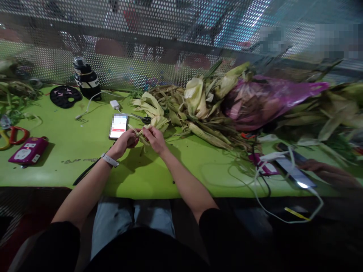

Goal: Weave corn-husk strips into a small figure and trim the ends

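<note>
My left hand (pixel 125 143), with a pale watch band on its wrist, is closed on narrow pale strips of corn husk (pixel 139 133). From the other side my right hand (pixel 154 138) pinches the same strips, its fingertips close to the left ones. Strip ends stick out above and below the fingers. Just behind the left hand lies a phone (pixel 118 126) with a lit screen. Beyond the right hand, loose corn husks (pixel 153 105) and dark-handled scissors (pixel 145 119) rest on the green table (pixel 93 151).
A heap of husks (pixel 195 98) and a pink plastic bag (pixel 255 102) spread rightward. A black bottle (pixel 87 79) stands at back left. Red-handled scissors (pixel 19 135) and a purple power socket (pixel 28 151) lie left. Another person's hand (pixel 326 170) touches a cabled phone (pixel 295 172).
</note>
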A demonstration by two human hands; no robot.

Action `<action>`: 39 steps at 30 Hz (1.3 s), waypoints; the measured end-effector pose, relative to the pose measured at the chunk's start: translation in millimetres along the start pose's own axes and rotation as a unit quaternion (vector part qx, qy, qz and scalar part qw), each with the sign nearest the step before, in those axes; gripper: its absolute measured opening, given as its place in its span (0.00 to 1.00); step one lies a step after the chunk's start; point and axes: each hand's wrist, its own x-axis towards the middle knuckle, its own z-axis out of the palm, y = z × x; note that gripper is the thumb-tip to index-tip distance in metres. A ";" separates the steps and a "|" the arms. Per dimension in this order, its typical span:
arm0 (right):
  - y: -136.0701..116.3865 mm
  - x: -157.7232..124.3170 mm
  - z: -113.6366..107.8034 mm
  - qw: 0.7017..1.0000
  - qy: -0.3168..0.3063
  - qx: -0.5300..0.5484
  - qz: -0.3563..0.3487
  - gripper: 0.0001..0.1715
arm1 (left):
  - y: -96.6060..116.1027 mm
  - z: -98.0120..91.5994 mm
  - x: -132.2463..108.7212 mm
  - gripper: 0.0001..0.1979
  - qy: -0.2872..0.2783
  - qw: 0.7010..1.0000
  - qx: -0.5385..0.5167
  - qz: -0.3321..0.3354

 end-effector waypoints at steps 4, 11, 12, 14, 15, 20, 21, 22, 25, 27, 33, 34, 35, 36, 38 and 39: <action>2.8 2.1 3.1 0.997 0.013 0.073 0.020 0.30 | -0.2 3.1 -2.5 0.15 0.006 0.999 0.032 0.043; 11.2 6.4 6.7 0.993 0.024 0.092 0.072 0.29 | 0.5 5.1 -4.9 0.16 -0.037 0.993 0.092 0.067; 11.7 6.2 7.2 0.994 0.027 0.085 0.061 0.28 | 0.5 5.0 -4.7 0.16 -0.035 0.992 0.099 0.068; 11.3 4.9 8.2 0.996 0.034 0.066 0.045 0.29 | 0.0 4.4 -3.7 0.15 -0.030 0.991 0.107 0.079; 10.6 3.9 8.8 0.997 0.035 0.057 0.040 0.29 | -0.5 4.0 -3.0 0.14 -0.030 0.990 0.108 0.086; 10.6 1.5 9.5 0.997 0.066 0.025 0.025 0.29 | -4.2 2.3 -0.2 0.13 -0.030 0.987 0.112 0.112; 11.1 1.8 8.2 0.997 0.066 0.017 0.024 0.29 | -4.5 2.0 -0.2 0.13 -0.029 0.986 0.114 0.116; 11.4 2.3 6.2 0.998 0.058 0.005 0.023 0.28 | -4.5 1.7 -0.4 0.14 -0.031 0.986 0.115 0.118; 8.3 4.5 -2.3 0.999 0.024 -0.047 -0.002 0.25 | -2.6 1.0 -2.1 0.15 -0.053 0.984 0.136 0.099; 3.5 5.4 -7.6 0.996 0.014 -0.076 -0.043 0.20 | -1.0 0.9 -2.9 0.16 -0.067 0.981 0.164 0.081; -2.4 5.8 -8.9 0.986 -0.054 -0.098 -0.123 0.17 | -4.6 1.9 -0.4 0.15 -0.100 0.967 0.219 0.078; -1.6 6.1 -8.0 0.985 -0.059 -0.098 -0.133 0.16 | -5.8 1.9 0.2 0.15 -0.098 0.965 0.229 0.080; -0.6 6.3 -7.3 0.983 -0.061 -0.096 -0.141 0.15 | -6.7 1.7 0.6 0.15 -0.096 0.963 0.238 0.084; 0.2 6.4 -6.5 0.983 -0.058 -0.091 -0.146 0.15 | -7.2 1.5 0.8 0.15 -0.099 0.960 0.245 0.088; 1.3 5.9 -4.6 0.986 -0.033 -0.075 -0.145 0.15 | -6.7 0.7 0.8 0.15 -0.110 0.957 0.252 0.095; 1.5 5.1 -3.4 0.988 -0.012 -0.066 -0.139 0.15 | -5.9 0.3 0.7 0.15 -0.117 0.956 0.250 0.096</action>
